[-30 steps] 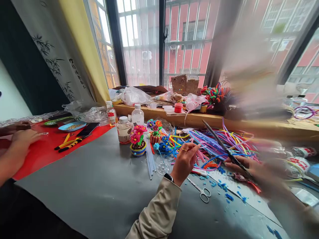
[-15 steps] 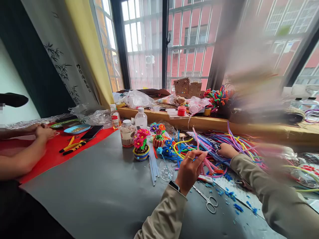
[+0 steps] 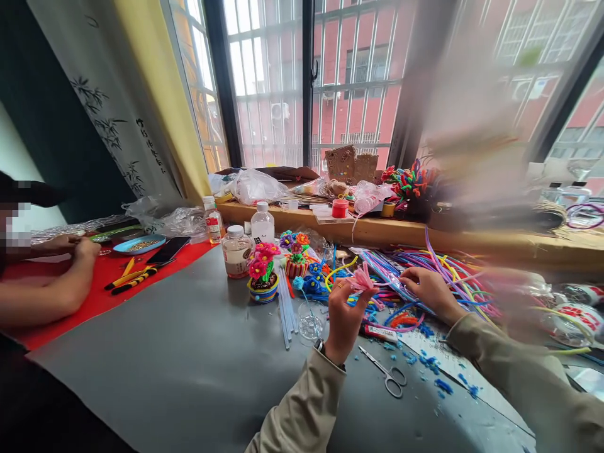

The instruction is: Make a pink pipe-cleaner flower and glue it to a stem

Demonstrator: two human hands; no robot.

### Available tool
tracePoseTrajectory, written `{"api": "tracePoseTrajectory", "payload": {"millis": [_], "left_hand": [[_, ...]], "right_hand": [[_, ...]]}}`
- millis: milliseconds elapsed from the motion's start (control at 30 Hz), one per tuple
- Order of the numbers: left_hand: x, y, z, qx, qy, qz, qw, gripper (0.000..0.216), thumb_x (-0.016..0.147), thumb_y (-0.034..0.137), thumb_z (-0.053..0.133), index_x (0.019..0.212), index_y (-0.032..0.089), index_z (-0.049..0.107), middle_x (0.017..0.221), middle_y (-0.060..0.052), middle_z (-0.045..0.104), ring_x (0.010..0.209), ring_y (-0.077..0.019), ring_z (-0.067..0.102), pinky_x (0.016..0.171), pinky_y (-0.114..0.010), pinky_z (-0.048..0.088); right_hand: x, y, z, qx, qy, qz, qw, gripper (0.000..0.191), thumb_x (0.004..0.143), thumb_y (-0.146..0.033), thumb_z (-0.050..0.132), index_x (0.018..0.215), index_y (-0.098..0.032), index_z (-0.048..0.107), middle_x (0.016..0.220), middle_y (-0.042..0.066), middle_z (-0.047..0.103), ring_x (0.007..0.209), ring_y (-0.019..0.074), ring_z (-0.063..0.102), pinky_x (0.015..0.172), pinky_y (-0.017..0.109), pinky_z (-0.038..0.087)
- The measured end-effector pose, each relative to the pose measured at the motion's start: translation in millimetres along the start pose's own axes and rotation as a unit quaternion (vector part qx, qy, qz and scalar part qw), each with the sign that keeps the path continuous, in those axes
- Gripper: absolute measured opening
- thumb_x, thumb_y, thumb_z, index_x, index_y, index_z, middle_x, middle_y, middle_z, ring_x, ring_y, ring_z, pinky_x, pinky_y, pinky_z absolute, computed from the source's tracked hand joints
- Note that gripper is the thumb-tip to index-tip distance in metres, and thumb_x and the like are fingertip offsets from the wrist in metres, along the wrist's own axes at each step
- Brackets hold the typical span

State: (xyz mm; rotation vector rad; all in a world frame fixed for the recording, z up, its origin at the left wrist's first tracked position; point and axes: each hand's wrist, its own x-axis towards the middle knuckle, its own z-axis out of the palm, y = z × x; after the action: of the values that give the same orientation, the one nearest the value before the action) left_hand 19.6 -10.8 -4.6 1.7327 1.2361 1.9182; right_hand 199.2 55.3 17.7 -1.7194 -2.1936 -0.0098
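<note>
A pink pipe-cleaner bundle [image 3: 362,278], fanned out in loops like petals, is pinched between the thumb and fingers of my left hand [image 3: 343,314]. My right hand [image 3: 434,294] is at the edge of a pile of coloured pipe cleaners [image 3: 465,277], its thumb and fingertips drawn together; what they hold is too small to make out. Just left of it lies a clear-wrapped pack of pipe cleaners [image 3: 377,267]. Below my hands are small scissors [image 3: 387,374], lying partly open, and a red-and-white glue tube [image 3: 381,332]. Blue fuzz clippings [image 3: 443,385] lie scattered by the scissors.
Potted pipe-cleaner flowers [image 3: 263,277], bottles [image 3: 236,255], translucent sticks [image 3: 285,308] and a clear round dish [image 3: 310,324] stand left of my hands. Another person's arm [image 3: 56,296] rests on the red cloth [image 3: 184,261], near pliers [image 3: 131,280]. A cluttered windowsill [image 3: 292,217] runs behind.
My right hand has come off the dark part of the wrapped pack and shifted slightly right. The pink bundle, seen before as an upright strand, now shows fanned loops above my left fingers.
</note>
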Motion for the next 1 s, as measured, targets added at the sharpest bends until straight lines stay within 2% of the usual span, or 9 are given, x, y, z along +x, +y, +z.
{"api": "tracePoseTrajectory", "payload": {"millis": [67, 133, 200, 267, 400, 567, 767, 867, 1000], "left_hand": [[0, 0, -1, -0.043, -0.018, -0.056, 0.997, 0.019, 0.068, 0.034, 0.056, 0.064, 0.016, 0.059, 0.068, -0.003, 0.058, 0.069, -0.0140, 0.050, 0.069, -0.029, 0.040], [1, 1, -1, -0.102, -0.050, -0.109, 0.987, 0.022, 0.066, 0.036, 0.057, 0.067, 0.015, 0.061, 0.069, -0.003, 0.058, 0.067, -0.0127, 0.049, 0.066, -0.026, 0.039], [0, 2, -1, -0.173, -0.093, -0.159, 0.967, 0.025, 0.064, 0.038, 0.058, 0.069, 0.014, 0.062, 0.069, -0.003, 0.057, 0.064, -0.0113, 0.048, 0.062, -0.024, 0.038], [-1, 5, 0, -0.237, -0.129, -0.204, 0.941, 0.027, 0.062, 0.038, 0.060, 0.070, 0.013, 0.062, 0.068, -0.002, 0.056, 0.062, -0.0099, 0.046, 0.059, -0.022, 0.037], [-3, 9, 1, -0.292, -0.157, -0.260, 0.907, 0.029, 0.059, 0.039, 0.062, 0.069, 0.012, 0.063, 0.058, 0.001, 0.051, 0.054, -0.0067, 0.040, 0.052, -0.020, 0.032], [-4, 7, 2, -0.314, -0.194, -0.268, 0.890, 0.032, 0.063, 0.042, 0.058, 0.069, 0.012, 0.065, 0.058, 0.000, 0.049, 0.054, -0.0058, 0.039, 0.053, -0.019, 0.032], [-11, 8, 5, -0.276, -0.260, -0.289, 0.879, 0.037, 0.057, 0.043, 0.062, 0.078, 0.012, 0.063, 0.063, -0.002, 0.054, 0.052, -0.0084, 0.045, 0.046, -0.020, 0.035], [-13, 6, 5, -0.246, -0.239, -0.277, 0.898, 0.034, 0.061, 0.042, 0.060, 0.075, 0.012, 0.064, 0.064, -0.002, 0.055, 0.054, -0.0094, 0.047, 0.047, -0.020, 0.037], [-13, 3, 4, -0.188, -0.244, -0.203, 0.929, 0.030, 0.069, 0.040, 0.052, 0.077, 0.014, 0.065, 0.073, -0.005, 0.060, 0.069, -0.0136, 0.052, 0.060, -0.022, 0.040]], "right_hand": [[-20, -15, 1, 0.120, 0.027, -0.024, 0.992, 0.027, 0.080, -0.035, 0.038, 0.084, -0.016, 0.057, 0.078, 0.004, 0.064, 0.071, 0.0146, 0.058, 0.065, 0.022, 0.043], [-42, -29, 3, 0.273, 0.030, -0.038, 0.961, 0.036, 0.080, -0.042, 0.034, 0.083, -0.016, 0.057, 0.078, 0.005, 0.063, 0.071, 0.0164, 0.059, 0.062, 0.024, 0.045], [-62, -41, 6, 0.363, 0.008, -0.049, 0.930, 0.036, 0.079, -0.044, 0.035, 0.089, -0.016, 0.057, 0.087, 0.006, 0.062, 0.080, 0.0179, 0.058, 0.065, 0.025, 0.046], [-77, -52, 9, 0.397, 0.001, -0.064, 0.916, 0.033, 0.076, -0.043, 0.042, 0.090, -0.018, 0.057, 0.094, 0.006, 0.060, 0.085, 0.0182, 0.056, 0.070, 0.026, 0.045], [-91, -66, 14, 0.422, -0.012, -0.063, 0.904, 0.027, 0.075, -0.041, 0.045, 0.084, -0.020, 0.060, 0.087, 0.005, 0.062, 0.082, 0.0182, 0.057, 0.072, 0.027, 0.045], [-93, -68, 18, 0.491, -0.078, -0.034, 0.867, 0.030, 0.076, -0.041, 0.043, 0.077, -0.017, 0.060, 0.071, 0.004, 0.063, 0.072, 0.0174, 0.059, 0.065, 0.026, 0.047], [-94, -63, 20, 0.492, -0.045, -0.017, 0.869, 0.029, 0.074, -0.042, 0.046, 0.076, -0.017, 0.060, 0.070, 0.004, 0.062, 0.068, 0.0178, 0.058, 0.064, 0.028, 0.047], [-95, -60, 22, 0.481, -0.034, -0.013, 0.876, 0.028, 0.073, -0.042, 0.047, 0.076, -0.017, 0.058, 0.068, 0.004, 0.061, 0.066, 0.0171, 0.057, 0.063, 0.027, 0.046], [-97, -58, 20, 0.449, -0.054, 0.006, 0.892, 0.032, 0.075, -0.044, 0.042, 0.066, -0.016, 0.056, 0.054, 0.000, 0.054, 0.052, 0.0121, 0.050, 0.049, 0.022, 0.040]]}}
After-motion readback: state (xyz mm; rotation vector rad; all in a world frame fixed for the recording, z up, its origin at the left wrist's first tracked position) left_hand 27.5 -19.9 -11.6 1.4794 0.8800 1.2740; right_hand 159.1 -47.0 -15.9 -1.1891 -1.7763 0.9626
